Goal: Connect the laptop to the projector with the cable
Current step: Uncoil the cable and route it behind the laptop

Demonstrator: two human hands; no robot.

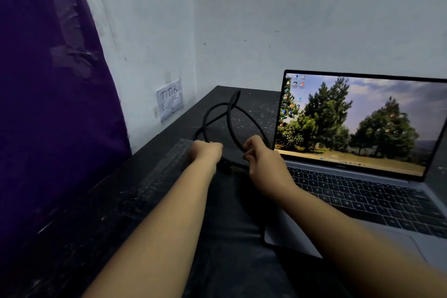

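Both hands (242,152) on the looped cable (229,116) beside laptop (362,189)

Black cable (229,116), speckled dark table (254,109), silver laptop (399,237), purple cloth (48,104), pale wall (290,19).

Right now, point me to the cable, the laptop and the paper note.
cable (230,120), head view, on the upright loop above the hands.
laptop (358,118), head view, on the lit screen.
paper note (169,99), head view, on the handwritten sheet's middle.
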